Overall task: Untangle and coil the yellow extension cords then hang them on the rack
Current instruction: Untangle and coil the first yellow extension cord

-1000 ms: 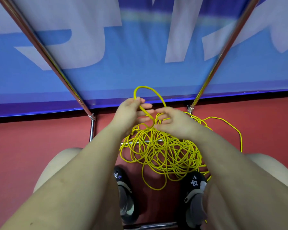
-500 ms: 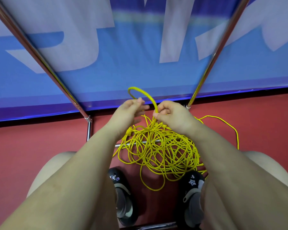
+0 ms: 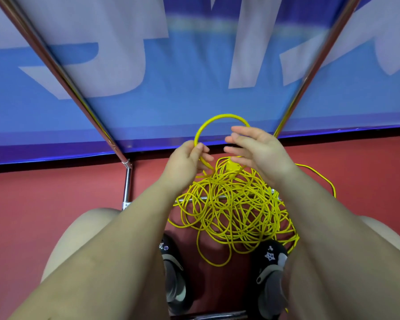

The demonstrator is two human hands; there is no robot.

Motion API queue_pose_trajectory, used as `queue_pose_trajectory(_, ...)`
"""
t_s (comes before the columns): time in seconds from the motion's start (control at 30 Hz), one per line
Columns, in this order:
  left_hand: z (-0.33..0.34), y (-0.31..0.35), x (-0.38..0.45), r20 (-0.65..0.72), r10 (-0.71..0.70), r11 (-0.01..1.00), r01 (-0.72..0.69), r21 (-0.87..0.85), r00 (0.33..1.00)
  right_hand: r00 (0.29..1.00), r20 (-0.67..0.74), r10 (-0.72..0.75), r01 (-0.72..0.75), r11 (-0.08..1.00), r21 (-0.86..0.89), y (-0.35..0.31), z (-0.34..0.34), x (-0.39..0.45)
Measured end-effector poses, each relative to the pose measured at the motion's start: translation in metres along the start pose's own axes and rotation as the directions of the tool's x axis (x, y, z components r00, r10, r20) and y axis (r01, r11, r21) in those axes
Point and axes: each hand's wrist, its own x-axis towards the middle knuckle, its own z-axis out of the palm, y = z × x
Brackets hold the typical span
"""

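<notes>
- Your left hand [image 3: 185, 162] pinches the cord where a raised loop [image 3: 219, 118] begins; thumb and fingers are closed on the strand at the loop's left foot.
- Your right hand [image 3: 259, 151] is spread, fingers relaxed and apart, gripping nothing. It hovers at the loop's right side, and whether a fingertip brushes the cord there cannot be told.
- The loop arches up and away from you, running left to right between the two hands, so its right leg lies just under your right fingertips. Your right hand is the nearer one for taking it.
- Just below your right palm sits a yellow plug block [image 3: 231, 167], on top of the heap and between your wrists.
- The rest of the yellow cord [image 3: 229, 211] lies in a tangled pile on the red floor [image 3: 56, 192], between your shoes [image 3: 271, 257] and draped over the rack's low crossbar [image 3: 194, 198].
- The rack's two slanted poles [image 3: 62, 75] rise either side of the pile, well above your hands; nothing hangs on them, and my guess is that coiling has barely begun.
</notes>
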Motion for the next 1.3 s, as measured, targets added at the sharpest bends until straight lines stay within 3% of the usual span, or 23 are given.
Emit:
queue_pose_trajectory(0.07,-0.003,0.006,0.001,-0.024,-0.062,0.987,0.058,-0.153,0.998,0.996,0.074,0.043,-0.025,0.974,-0.225,0.007,0.005,-0.002)
queue_pose_trajectory(0.17,-0.007,0.011,0.003,-0.038,-0.151,0.920,0.126,-0.371,0.988,0.984,0.173,0.045,0.055,0.845,-0.532,0.023,0.012,-0.002)
queue_pose_trajectory(0.27,-0.012,0.015,0.005,-0.041,-0.220,0.817,0.161,-0.554,0.975,0.981,0.196,-0.011,0.145,0.712,-0.687,0.028,0.015,-0.003)
queue_pose_trajectory(0.37,-0.015,0.017,0.006,-0.027,-0.229,0.746,0.157,-0.647,0.973,0.985,0.169,-0.031,0.135,0.745,-0.653,0.024,0.014,-0.001)
queue_pose_trajectory(0.43,-0.015,0.017,0.007,0.014,-0.224,0.764,0.184,-0.619,0.974,0.988,0.150,-0.044,0.125,0.801,-0.585,0.020,0.014,0.000)
queue_pose_trajectory(0.57,-0.007,0.014,0.002,0.155,-0.180,0.940,0.217,-0.263,0.971,1.000,-0.023,-0.018,0.013,0.976,-0.218,0.012,0.012,0.002)
queue_pose_trajectory(0.7,0.002,0.008,-0.007,0.284,-0.076,0.993,0.099,-0.067,0.956,0.986,-0.166,0.014,-0.023,0.998,-0.054,0.008,0.002,0.003)
queue_pose_trajectory(0.9,0.001,0.008,-0.007,0.272,-0.014,1.000,0.009,0.023,0.962,0.993,-0.103,0.057,-0.046,0.992,0.113,0.007,0.004,0.001)
queue_pose_trajectory(0.97,0.001,0.010,-0.008,0.230,-0.040,0.998,0.051,-0.039,0.972,0.997,-0.059,0.044,-0.039,0.996,0.077,0.006,0.004,0.001)
queue_pose_trajectory(1.07,-0.003,0.011,-0.007,0.154,-0.063,0.987,0.084,-0.133,0.986,0.999,-0.035,-0.003,-0.002,0.987,-0.158,0.010,0.005,0.001)
queue_pose_trajectory(1.3,-0.008,0.018,-0.002,0.035,-0.168,0.876,0.166,-0.453,0.985,0.978,0.204,0.036,0.080,0.844,-0.530,0.027,0.010,0.000)
